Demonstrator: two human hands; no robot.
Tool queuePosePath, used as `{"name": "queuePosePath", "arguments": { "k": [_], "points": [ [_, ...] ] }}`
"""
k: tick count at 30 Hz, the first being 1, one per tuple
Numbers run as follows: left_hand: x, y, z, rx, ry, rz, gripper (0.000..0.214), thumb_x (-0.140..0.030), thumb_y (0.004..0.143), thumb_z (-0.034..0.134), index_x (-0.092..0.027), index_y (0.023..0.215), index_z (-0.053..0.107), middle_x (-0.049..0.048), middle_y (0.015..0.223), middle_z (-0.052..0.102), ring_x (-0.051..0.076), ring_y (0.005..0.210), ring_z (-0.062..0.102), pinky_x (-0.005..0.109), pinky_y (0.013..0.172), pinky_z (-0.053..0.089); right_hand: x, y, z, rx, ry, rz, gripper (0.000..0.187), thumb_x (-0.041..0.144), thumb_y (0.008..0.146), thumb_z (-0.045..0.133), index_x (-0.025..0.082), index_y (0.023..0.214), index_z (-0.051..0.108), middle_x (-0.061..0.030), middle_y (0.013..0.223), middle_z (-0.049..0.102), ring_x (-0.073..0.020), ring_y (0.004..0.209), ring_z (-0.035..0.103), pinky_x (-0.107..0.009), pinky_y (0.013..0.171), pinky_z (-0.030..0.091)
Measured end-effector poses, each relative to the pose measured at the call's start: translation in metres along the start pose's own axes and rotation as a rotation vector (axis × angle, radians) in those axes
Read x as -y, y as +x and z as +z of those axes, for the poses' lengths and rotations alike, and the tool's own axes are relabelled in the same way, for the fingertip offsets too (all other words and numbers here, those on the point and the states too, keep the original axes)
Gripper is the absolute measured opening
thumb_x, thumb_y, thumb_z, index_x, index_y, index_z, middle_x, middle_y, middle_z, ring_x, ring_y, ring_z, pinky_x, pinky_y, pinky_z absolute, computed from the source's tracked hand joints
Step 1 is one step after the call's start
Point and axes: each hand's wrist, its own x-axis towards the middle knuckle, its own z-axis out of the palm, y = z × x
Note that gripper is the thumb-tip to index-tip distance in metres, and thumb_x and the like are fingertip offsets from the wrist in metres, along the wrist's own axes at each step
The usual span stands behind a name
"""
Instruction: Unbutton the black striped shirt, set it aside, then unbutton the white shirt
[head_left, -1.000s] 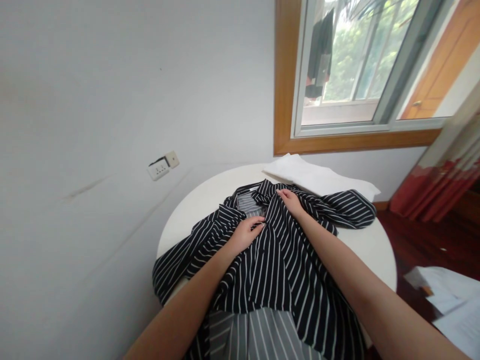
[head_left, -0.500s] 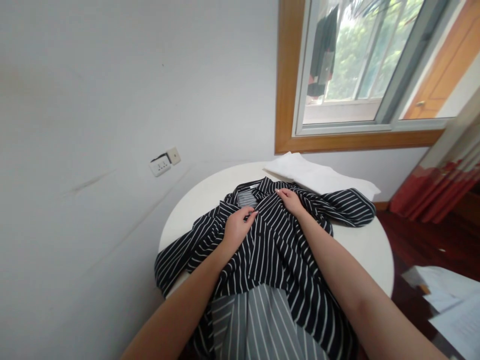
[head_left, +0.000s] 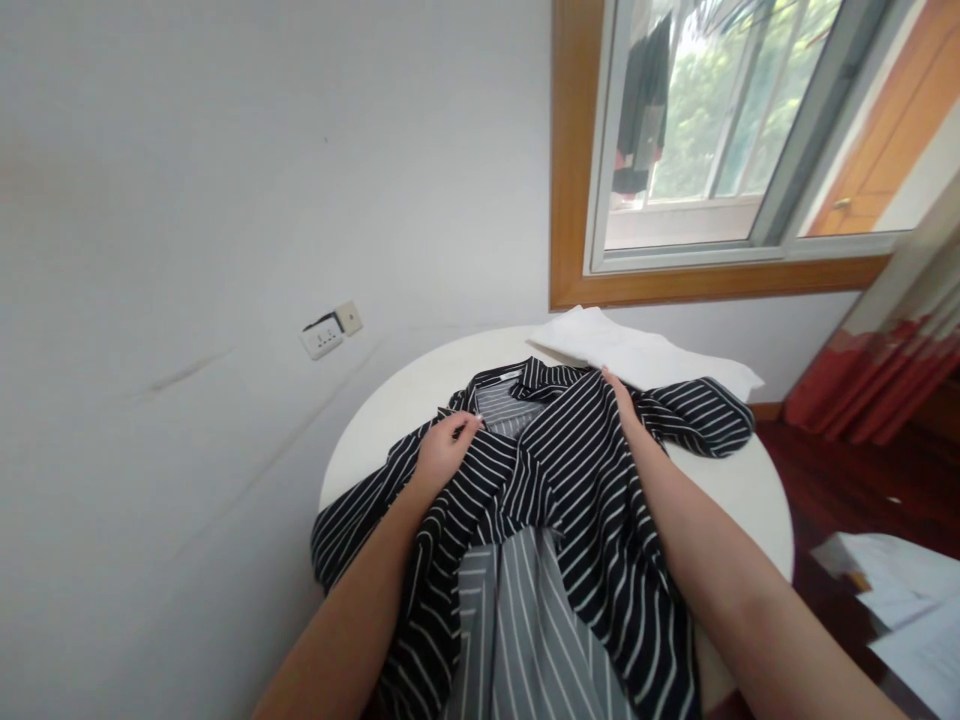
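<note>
A black shirt with white stripes lies spread on a round white table, collar toward the wall, its grey striped inside showing at the front opening. My left hand rests on the left front panel near the collar, fingers bent and pinching the fabric edge. My right hand lies on the right shoulder of the shirt, fingers stretched and pressing the cloth flat.
A folded white cloth lies at the table's far edge under the wood-framed window. A wall socket sits to the left. Red curtain and white papers on the dark floor are at the right.
Both hands moved apart, left hand to the left and right hand to the right, pulling the front panels open so more grey inside shows.
</note>
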Motion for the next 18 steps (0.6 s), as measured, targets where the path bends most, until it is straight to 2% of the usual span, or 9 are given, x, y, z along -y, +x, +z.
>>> {"name": "queuePosePath", "arguments": {
  "k": [2, 5, 8, 10, 12, 15, 18],
  "points": [
    [-0.011, -0.001, 0.001, 0.106, 0.099, 0.146, 0.023, -0.039, 0.089, 0.053, -0.022, 0.091, 0.069, 0.0048, 0.101, 0.065, 0.022, 0.099, 0.058, 0.037, 0.094, 0.044, 0.001, -0.001, 0.001, -0.015, 0.006, 0.050, 0.033, 0.038, 0.086, 0.051, 0.016, 0.103, 0.067, -0.0098, 0.118, 0.065, -0.0218, 0.122, 0.053, -0.039, 0.111, 0.036],
    [-0.034, -0.005, 0.009, 0.134, 0.164, 0.315, 0.021, -0.024, 0.087, 0.054, -0.024, 0.102, 0.068, 0.0068, 0.120, 0.058, 0.025, 0.116, 0.049, 0.044, 0.104, 0.036, 0.004, -0.006, 0.004, -0.021, 0.018, 0.104, 0.029, 0.035, 0.085, 0.053, 0.019, 0.104, 0.069, -0.0078, 0.122, 0.064, -0.0220, 0.126, 0.051, -0.038, 0.114, 0.034],
    [-0.048, -0.009, 0.020, 0.221, 0.065, 0.300, 0.026, -0.016, 0.090, 0.044, -0.021, 0.109, 0.062, 0.0071, 0.111, 0.062, 0.021, 0.107, 0.054, 0.039, 0.100, 0.041, 0.006, -0.007, 0.003, -0.023, 0.021, 0.137, 0.027, 0.028, 0.086, 0.053, 0.018, 0.106, 0.068, -0.0068, 0.128, 0.060, -0.0200, 0.129, 0.048, -0.035, 0.116, 0.031],
    [-0.049, -0.012, 0.026, 0.295, 0.008, 0.243, 0.024, -0.018, 0.091, 0.043, -0.019, 0.107, 0.060, 0.0064, 0.101, 0.064, 0.019, 0.096, 0.058, 0.037, 0.093, 0.046, 0.008, -0.007, 0.001, -0.025, 0.023, 0.158, 0.029, 0.025, 0.086, 0.053, 0.018, 0.110, 0.067, -0.0057, 0.130, 0.060, -0.0192, 0.130, 0.047, -0.035, 0.117, 0.028],
    [-0.045, -0.015, 0.031, 0.366, -0.029, 0.241, 0.021, -0.022, 0.092, 0.044, -0.018, 0.102, 0.062, 0.0060, 0.096, 0.065, 0.019, 0.092, 0.059, 0.036, 0.090, 0.047, 0.010, -0.007, 0.001, -0.029, 0.031, 0.175, 0.032, 0.025, 0.087, 0.053, 0.018, 0.116, 0.065, -0.0051, 0.130, 0.060, -0.0188, 0.129, 0.048, -0.036, 0.117, 0.029],
    [-0.040, -0.016, 0.033, 0.425, -0.104, 0.302, 0.022, -0.028, 0.094, 0.045, -0.018, 0.102, 0.063, 0.0070, 0.100, 0.066, 0.019, 0.097, 0.059, 0.035, 0.092, 0.046, 0.012, -0.009, 0.002, -0.032, 0.046, 0.193, 0.037, 0.026, 0.090, 0.050, 0.012, 0.123, 0.060, -0.0090, 0.132, 0.058, -0.0178, 0.127, 0.049, -0.031, 0.113, 0.033],
    [-0.042, -0.017, 0.033, 0.411, -0.172, 0.308, 0.027, -0.035, 0.093, 0.048, -0.019, 0.109, 0.062, 0.0074, 0.105, 0.066, 0.020, 0.101, 0.059, 0.034, 0.093, 0.046, 0.013, -0.010, 0.004, -0.031, 0.046, 0.200, 0.041, 0.023, 0.092, 0.047, 0.004, 0.126, 0.056, -0.0149, 0.135, 0.054, -0.0181, 0.127, 0.048, -0.027, 0.110, 0.035]
  ]
}}
